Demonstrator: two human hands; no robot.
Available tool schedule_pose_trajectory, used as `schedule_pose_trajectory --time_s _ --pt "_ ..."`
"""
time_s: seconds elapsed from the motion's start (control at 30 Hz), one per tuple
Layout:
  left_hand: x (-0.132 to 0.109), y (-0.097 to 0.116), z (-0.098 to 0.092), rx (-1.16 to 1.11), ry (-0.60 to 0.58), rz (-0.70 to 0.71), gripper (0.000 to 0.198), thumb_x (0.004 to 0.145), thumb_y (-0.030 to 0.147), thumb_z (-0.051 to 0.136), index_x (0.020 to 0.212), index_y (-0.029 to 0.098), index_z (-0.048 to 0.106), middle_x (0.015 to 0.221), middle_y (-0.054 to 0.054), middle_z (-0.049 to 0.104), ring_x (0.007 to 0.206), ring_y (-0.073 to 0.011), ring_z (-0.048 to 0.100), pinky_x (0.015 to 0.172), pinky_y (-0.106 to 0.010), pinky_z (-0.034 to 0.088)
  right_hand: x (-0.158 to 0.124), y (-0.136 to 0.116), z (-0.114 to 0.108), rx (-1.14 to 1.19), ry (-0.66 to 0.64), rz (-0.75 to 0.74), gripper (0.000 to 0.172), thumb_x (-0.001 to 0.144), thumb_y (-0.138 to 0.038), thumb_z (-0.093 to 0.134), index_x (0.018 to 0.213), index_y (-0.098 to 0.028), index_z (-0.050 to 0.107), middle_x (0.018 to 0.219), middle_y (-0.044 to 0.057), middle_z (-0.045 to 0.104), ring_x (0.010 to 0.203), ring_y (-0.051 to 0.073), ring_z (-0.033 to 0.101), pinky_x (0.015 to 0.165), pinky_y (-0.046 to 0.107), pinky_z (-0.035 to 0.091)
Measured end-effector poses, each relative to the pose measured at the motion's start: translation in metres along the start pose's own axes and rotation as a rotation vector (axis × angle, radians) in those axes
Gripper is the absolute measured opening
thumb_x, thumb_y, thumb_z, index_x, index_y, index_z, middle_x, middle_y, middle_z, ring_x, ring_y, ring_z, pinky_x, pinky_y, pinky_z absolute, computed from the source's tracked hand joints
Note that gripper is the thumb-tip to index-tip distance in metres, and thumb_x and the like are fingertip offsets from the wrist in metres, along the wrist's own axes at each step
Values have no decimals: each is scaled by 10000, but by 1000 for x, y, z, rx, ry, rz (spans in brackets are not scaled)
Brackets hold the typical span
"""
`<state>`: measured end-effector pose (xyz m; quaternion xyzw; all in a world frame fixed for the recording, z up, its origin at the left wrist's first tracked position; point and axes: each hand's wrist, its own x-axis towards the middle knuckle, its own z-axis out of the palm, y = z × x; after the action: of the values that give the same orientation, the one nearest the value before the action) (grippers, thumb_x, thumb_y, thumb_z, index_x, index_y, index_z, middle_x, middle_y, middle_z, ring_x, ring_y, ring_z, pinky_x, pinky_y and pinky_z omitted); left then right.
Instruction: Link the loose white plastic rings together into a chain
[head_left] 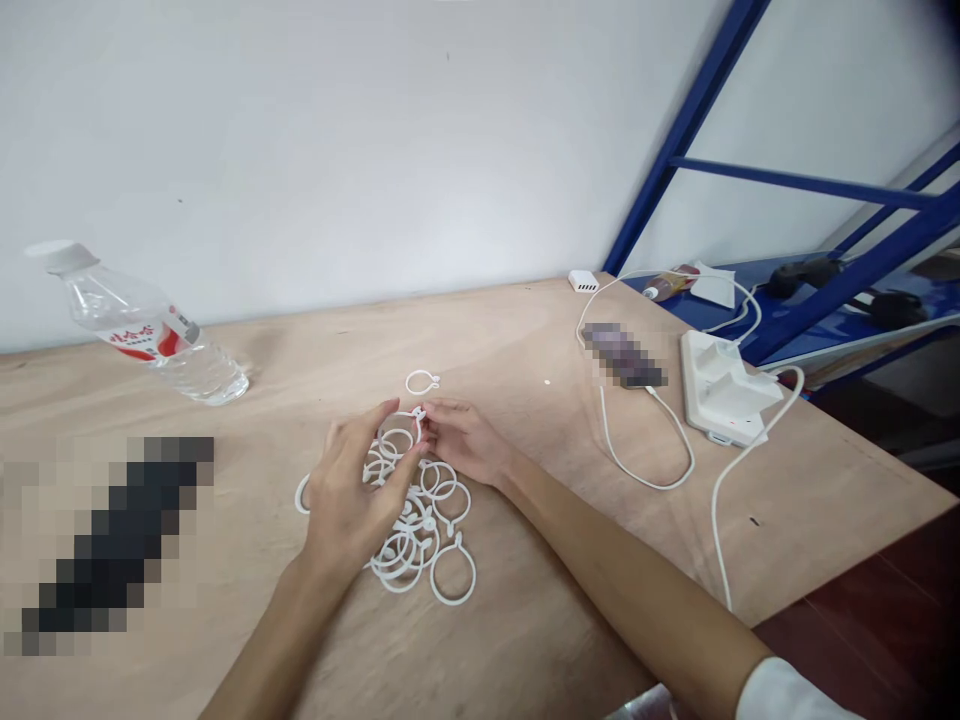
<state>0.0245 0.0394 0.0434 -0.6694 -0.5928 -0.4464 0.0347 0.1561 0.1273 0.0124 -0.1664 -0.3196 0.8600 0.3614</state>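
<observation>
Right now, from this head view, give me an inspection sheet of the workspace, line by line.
Surface: plywood table, bare wood at the front.
Job's things: held ring pinched by both hands above the ring pile; single ring lies apart, nearer the wall.
Clutter: water bottle lying on its side at left; two blurred-out items, unidentifiable.
Grippers: left hand and right hand both grip the held ring.
Cables: white cable loops by the power strip; another trails off the table edge.
Surroundings: white wall; blue shelf frame at right.
</observation>
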Motion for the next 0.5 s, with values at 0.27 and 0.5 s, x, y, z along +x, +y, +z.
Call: schedule_pose_trajectory --time_s 0.27,0.5 --pt "-4 -3 0 13 -9 -67 423 781 406 678 1138 190 608 988 -47 693 879 -185 636 805 -318 518 -1 2 1 -64 -44 -16 180 698 -286 784 755 -139 698 675 -8 599 626 82 513 601 218 414" --pt "-5 -6 -1 42 -72 32 316 840 359 618 1098 175 606 836 -22 677 774 -158 624 739 -281 503 0 3 -1 -51 -29 -31 211 672 -311 808 717 -138 696 677 -9 602 656 82 540 626 214 411"
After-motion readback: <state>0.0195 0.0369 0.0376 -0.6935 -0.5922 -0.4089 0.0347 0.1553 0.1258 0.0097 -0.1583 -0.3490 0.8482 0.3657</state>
